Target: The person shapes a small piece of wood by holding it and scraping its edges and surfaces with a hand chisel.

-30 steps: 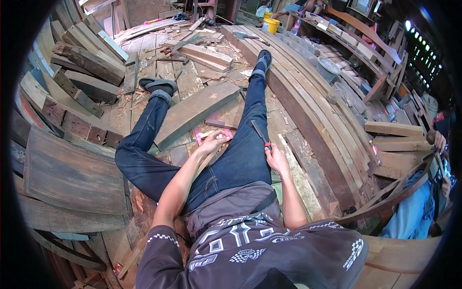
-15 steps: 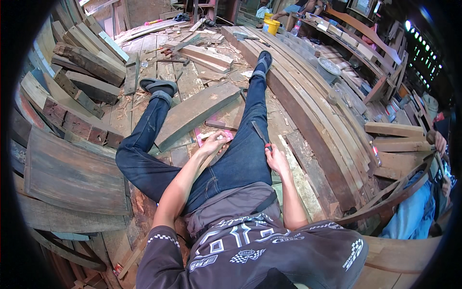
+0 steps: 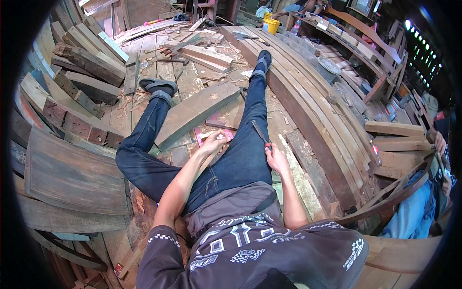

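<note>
Nothing moved: above littered floorboards (image 3: 191, 85), right hand (image 3: 275, 158) clasps tool (image 3: 259, 131), left hand (image 3: 214, 141)'s hold unclear.

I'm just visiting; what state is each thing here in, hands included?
Left hand: closed on a pale piece, mostly hidden
Right hand: closed on the tool
Tool: held, blade bare
Block: lying between the legs
Footwear: worn
Front yellow bucket: upright
Bottle: upright

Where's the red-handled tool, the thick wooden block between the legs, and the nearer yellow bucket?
Red-handled tool (image 3: 260, 132): head view, on its blade.
Thick wooden block (image 3: 198, 111): head view, on its upper face.
Nearer yellow bucket (image 3: 271, 27): head view, on its side.
</note>
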`<state>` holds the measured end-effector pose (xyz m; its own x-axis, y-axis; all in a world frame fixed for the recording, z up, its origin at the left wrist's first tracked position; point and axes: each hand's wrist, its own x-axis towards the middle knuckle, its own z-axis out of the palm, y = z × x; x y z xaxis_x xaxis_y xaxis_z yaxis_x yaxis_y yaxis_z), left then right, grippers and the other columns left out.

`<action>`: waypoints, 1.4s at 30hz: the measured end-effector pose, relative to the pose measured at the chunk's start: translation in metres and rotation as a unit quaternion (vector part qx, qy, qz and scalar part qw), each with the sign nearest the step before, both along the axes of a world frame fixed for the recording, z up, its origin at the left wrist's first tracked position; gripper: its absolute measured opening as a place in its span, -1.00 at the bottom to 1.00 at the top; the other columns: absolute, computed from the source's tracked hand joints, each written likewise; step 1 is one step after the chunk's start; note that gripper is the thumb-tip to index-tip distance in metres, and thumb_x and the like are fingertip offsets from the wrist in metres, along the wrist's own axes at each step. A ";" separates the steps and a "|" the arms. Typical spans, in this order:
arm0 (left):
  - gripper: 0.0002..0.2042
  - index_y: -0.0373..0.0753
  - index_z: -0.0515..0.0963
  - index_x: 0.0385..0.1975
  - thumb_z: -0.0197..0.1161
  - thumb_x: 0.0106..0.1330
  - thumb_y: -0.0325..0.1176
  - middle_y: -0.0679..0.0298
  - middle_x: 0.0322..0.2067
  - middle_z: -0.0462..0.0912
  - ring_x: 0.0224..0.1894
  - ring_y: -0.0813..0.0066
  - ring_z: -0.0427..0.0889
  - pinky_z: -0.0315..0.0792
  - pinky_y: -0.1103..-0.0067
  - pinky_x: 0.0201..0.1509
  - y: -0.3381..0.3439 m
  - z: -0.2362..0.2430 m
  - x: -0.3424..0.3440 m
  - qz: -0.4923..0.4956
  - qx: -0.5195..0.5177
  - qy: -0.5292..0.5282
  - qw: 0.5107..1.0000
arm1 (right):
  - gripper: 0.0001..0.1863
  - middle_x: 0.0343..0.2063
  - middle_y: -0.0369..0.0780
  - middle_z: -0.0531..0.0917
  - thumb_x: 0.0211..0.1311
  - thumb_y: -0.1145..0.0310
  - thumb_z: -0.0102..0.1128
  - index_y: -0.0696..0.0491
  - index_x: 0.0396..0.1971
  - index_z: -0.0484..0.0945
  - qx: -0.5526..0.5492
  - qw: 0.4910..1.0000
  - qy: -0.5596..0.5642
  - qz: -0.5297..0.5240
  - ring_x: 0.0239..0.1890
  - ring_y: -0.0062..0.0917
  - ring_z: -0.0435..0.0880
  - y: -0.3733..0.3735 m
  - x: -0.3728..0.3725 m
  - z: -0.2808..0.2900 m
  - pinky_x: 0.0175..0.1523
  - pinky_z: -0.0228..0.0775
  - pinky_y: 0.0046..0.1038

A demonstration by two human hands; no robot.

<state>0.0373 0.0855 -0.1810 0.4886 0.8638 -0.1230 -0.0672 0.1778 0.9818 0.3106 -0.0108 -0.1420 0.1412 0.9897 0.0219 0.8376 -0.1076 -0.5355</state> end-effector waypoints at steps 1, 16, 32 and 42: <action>-0.88 -0.11 0.45 -0.30 0.25 0.34 -0.29 0.39 -0.56 0.47 -0.58 0.68 0.44 0.30 0.70 -0.62 -0.002 0.004 0.002 0.000 -0.006 0.007 1.000 | -0.60 -0.42 0.23 0.62 0.37 0.15 -0.04 0.17 -0.02 0.39 -0.001 1.000 0.001 -0.002 -0.23 0.15 0.62 0.000 0.001 0.000 -0.10 0.44 0.06; -0.90 -0.09 0.45 -0.28 0.19 0.39 -0.26 0.39 -0.60 0.45 -0.65 0.66 0.41 0.29 0.68 -0.63 -0.004 0.007 0.004 -0.003 0.007 0.027 1.000 | -0.59 -0.41 0.24 0.62 0.36 0.14 -0.04 0.18 -0.02 0.39 -0.005 1.000 0.007 -0.003 -0.22 0.16 0.62 0.002 0.003 -0.004 -0.09 0.44 0.07; -0.81 -0.16 0.47 -0.20 0.07 0.43 -0.19 0.36 -0.59 0.45 -0.67 0.63 0.41 0.28 0.68 -0.66 0.003 -0.005 0.000 0.007 -0.035 0.036 0.999 | -0.56 -0.42 0.25 0.61 0.37 0.12 -0.05 0.19 0.01 0.37 -0.006 1.000 0.005 -0.001 -0.24 0.17 0.61 0.001 0.002 -0.005 -0.11 0.43 0.08; -0.74 -0.31 0.47 -0.22 -0.04 0.42 -0.23 0.33 -0.68 0.42 -0.78 0.58 0.36 0.29 0.60 -0.71 0.010 0.021 -0.002 0.045 -0.020 0.089 0.995 | -0.58 -0.42 0.23 0.62 0.37 0.13 -0.05 0.19 -0.02 0.37 0.009 1.000 0.002 0.004 -0.26 0.16 0.62 0.002 0.003 -0.010 -0.10 0.44 0.07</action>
